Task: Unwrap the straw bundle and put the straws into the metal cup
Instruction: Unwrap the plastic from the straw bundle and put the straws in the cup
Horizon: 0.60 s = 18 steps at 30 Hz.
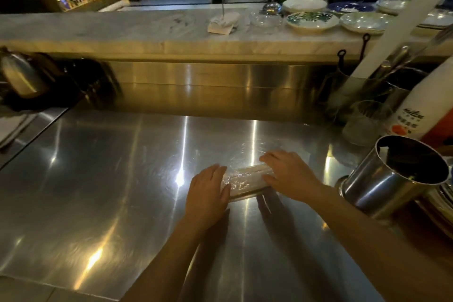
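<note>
- Head view: both hands are down on the shiny steel tabletop (98, 179), one at each end of the straw bundle (247, 180), which lies flat on its side, near the middle and a little right.
- The left hand (208, 191) covers the bundle's left end, palm down, fingers (215, 171) laid flat and close together over the crinkly clear wrap. Whether it pinches the film underneath, I cannot tell.
- The right hand (289, 176) sits on the right end, fingers (269, 157) lightly spread and pressing down. No clear pinch shows here either.
- The wrap looks to be on: glare and wrinkles run across the pale straws between the two hands. A faint sheen on the steel just behind the bundle may be loose film, but it is too blurred to call.
- The metal cup (397, 176) stands to the right, just beside the right forearm, tilted in this wide lens, its mouth open and dark. I see no straws in it.
- My read: this is the unwrapping step, early in the job, with nothing moved over yet.
- Next up, I judge, calls for finding a free edge of film, peeling it off while one hand steadies the straws, then gathering them and lifting them right into the cup.
</note>
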### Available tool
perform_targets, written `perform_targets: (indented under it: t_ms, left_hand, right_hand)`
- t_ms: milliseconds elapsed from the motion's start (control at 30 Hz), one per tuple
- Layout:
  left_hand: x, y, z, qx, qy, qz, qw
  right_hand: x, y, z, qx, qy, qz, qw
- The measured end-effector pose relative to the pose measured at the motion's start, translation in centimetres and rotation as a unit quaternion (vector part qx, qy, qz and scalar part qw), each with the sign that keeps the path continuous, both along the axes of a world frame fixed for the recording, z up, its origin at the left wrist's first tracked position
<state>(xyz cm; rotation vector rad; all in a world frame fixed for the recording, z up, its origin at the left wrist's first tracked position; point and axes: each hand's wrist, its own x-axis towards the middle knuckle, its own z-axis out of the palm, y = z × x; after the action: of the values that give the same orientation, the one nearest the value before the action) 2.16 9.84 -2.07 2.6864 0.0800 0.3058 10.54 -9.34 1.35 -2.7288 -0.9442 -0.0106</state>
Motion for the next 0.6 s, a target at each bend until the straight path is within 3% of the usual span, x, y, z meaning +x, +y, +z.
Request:
perform_targets:
  t_ms: [200, 333, 467, 600]
  left_hand:
    - [1.2, 0.1, -1.8, 0.089, 0.083, -0.001, 0.993]
    - [1.6, -0.7, -2.3, 0.108, 0.102, -0.018, 0.989]
    - [1.6, -1.1, -2.5, 0.136, 0.067, -0.046, 0.987]
    - [0.6, -1.6, -2.4, 0.135, 0.039, -0.093, 0.986]
  right_hand:
    - [0.6, 0.5, -2.5, -0.148, 0.007, 0.071, 0.986]
    - [0.6, -0.1, -3.1, -0.121, -0.003, 0.037, 0.992]
    - [0.5, -0.6, -3.5, -0.117, -0.023, 0.039, 0.992]
    - [0.5, -1.2, -3.2, -0.016, 0.086, -0.009, 0.996]
